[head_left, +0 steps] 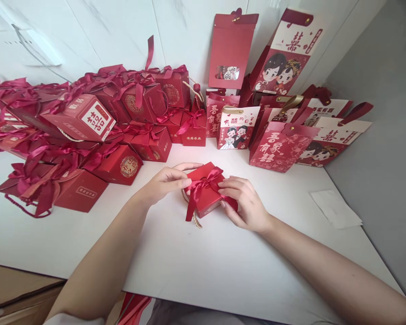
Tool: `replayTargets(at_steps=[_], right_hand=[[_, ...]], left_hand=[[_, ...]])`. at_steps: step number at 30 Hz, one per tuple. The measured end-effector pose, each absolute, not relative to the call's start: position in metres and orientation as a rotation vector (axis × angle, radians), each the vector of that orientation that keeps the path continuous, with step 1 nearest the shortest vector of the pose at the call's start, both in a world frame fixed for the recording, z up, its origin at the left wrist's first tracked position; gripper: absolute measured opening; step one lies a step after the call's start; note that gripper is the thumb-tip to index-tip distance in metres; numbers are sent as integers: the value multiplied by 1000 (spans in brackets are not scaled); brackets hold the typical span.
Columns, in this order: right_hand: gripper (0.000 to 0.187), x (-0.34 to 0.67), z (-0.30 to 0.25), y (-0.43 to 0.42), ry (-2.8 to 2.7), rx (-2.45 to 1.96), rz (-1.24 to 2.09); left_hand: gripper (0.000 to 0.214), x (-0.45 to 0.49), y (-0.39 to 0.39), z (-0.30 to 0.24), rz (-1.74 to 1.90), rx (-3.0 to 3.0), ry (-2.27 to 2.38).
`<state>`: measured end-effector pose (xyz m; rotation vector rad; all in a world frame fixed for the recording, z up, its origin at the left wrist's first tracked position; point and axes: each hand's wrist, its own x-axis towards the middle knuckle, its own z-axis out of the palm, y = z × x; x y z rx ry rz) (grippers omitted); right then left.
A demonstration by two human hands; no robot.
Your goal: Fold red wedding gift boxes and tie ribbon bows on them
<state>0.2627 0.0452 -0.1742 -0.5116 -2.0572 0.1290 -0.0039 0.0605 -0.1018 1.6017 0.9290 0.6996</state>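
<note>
- At mid-counter, the left hand (165, 180) has its fingers (181, 184) straight and pressed together, tips against the left upper edge of a small red cardboard gift box (208, 203); one finger runs along the box's far edge.
- Right hand (245, 203): fingers curled and close together, closed over the box's right side, tips touching the bow. The thumb is hidden, so I cannot tell where it sits.
- The box is held between both hands, resting on the counter and slightly tilted, near the middle of the white counter (189, 266).
- A dark red satin ribbon (203, 183) is tied in a bow across the lid; one tail hangs down the near left face.
- A beige twisted cord loop (196, 221) pokes out beneath the box's near corner, lying on the counter.
- Both forearms are bare and come in from the near edge.
- Left of the hands: a heap of red ribboned gift boxes (88, 149), some upright, some tipped, several with round gold emblems, running back to the wall.
- Behind and right of the hands: standing red paper gift bags (279, 149) with printed characters, a few showing a cartoon couple.
- A tall plain red paper bag (230, 49) with a small window leans against the white marbled wall (122, 31).
- A flat white paper sheet (334, 208) lies on the counter, well to the right of the right hand, near the grey side wall (379, 149).
- Brown cardboard (13, 289) shows below the counter's near left edge.
</note>
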Motion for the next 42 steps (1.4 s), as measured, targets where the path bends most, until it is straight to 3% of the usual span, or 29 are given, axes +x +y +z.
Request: replayTargets(at_steps=[13, 20, 23, 27, 30, 34, 39, 42], right_hand=[[31, 266, -173, 45, -2065, -467, 108], [26, 267, -174, 44, -1980, -407, 133], [15, 270, -169, 45, -1982, -350, 80], [18, 263, -140, 32, -2019, -274, -98], [3, 240, -115, 11, -2205, -269, -237], [25, 202, -108, -11, -2542, -372, -347], [22, 194, -115, -15, -2511, -533, -409], [21, 210, -107, -12, -2322, -492, -153]], left_hand=[[50, 19, 52, -106, 870, 1500, 1212], [49, 21, 49, -105, 868, 1502, 1197], [47, 21, 49, -104, 877, 1478, 1198], [33, 18, 52, -105, 877, 1414, 1173], [33, 17, 54, -106, 872, 1409, 1148], [30, 17, 54, -106, 893, 1406, 1152], [32, 18, 54, -104, 888, 1427, 1181], [35, 18, 54, -104, 881, 1506, 1190]])
